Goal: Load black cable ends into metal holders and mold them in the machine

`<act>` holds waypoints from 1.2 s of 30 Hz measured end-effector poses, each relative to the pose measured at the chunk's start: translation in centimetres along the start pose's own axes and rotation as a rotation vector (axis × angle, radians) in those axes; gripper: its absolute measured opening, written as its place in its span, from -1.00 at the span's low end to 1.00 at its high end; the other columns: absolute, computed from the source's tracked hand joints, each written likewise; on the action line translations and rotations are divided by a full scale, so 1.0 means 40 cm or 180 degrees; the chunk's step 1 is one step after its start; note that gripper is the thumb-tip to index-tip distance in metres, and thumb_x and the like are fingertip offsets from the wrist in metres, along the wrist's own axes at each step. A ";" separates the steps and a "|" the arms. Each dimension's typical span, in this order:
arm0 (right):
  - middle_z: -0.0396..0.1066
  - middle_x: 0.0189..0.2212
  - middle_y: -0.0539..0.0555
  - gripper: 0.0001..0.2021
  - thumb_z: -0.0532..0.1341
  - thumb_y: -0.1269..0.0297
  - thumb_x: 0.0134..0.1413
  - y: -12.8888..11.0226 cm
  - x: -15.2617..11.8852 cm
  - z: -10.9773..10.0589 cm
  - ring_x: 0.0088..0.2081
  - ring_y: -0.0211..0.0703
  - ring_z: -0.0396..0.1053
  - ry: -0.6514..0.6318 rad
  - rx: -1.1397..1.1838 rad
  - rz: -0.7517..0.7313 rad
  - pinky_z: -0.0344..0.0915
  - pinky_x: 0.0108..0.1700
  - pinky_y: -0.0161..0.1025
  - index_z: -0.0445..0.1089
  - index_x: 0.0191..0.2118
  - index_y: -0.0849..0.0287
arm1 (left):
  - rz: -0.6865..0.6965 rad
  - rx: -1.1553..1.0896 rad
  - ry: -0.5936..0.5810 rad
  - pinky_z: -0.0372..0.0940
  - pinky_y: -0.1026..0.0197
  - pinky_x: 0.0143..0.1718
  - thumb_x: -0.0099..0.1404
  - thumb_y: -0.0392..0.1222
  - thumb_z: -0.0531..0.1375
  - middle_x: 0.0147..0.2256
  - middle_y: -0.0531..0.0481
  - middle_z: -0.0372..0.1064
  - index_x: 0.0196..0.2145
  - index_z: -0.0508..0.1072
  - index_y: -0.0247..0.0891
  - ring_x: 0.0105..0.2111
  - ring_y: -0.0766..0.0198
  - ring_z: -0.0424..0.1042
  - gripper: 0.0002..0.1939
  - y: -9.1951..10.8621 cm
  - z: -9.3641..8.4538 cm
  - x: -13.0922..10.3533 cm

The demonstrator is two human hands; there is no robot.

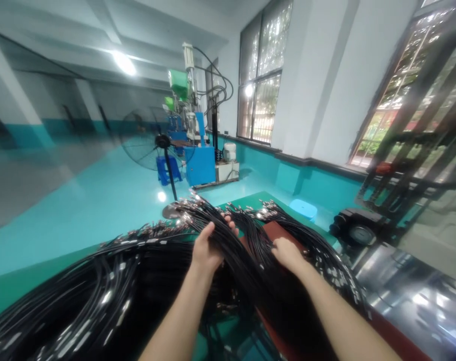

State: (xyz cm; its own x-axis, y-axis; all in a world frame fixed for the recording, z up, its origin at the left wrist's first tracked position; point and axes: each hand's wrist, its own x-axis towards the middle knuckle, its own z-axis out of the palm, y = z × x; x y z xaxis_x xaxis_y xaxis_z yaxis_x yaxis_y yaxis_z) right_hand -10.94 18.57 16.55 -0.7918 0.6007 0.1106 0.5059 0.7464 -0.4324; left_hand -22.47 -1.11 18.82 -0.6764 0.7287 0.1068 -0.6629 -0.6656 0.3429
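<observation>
A thick bundle of black cables with shiny metal ends runs through my left hand. The thumb lies on one side of the bundle and the fingertips show on the other. My right hand is closed at a second strand of black cables, just right of the held bundle; its fingertips are partly hidden. Under that hand lies a reddish-brown board. A large coiled heap of black cables with white tags spreads to the left. More tagged cables lie to the right.
The cables rest on a green tabletop. Beyond it stand a black pedestal fan, a blue machine and a blue stool. A light-blue stool is past the far edge. Machinery with a round gauge stands close on the right.
</observation>
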 end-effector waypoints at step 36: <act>0.41 -0.55 0.05 -0.64 -0.05 0.41 0.06 -0.032 -0.329 0.030 -0.39 -0.06 0.42 -0.0304 -0.0539 -0.1660 0.35 -0.28 -0.21 0.38 -0.12 -0.01 | -0.1137 0.0587 0.0454 0.34 0.14 -0.31 0.11 -0.25 0.15 -0.36 -0.18 0.43 -0.27 0.35 -0.46 -0.38 0.18 0.44 -0.77 -0.086 -0.084 -0.006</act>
State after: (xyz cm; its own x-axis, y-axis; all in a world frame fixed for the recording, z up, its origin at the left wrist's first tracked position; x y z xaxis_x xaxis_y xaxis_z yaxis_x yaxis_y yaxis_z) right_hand -1.58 9.36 14.59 -0.9756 0.1165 0.1863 0.0803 0.9782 -0.1914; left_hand -21.09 0.47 14.47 -0.4608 0.8702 -0.1746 -0.8040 -0.3259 0.4974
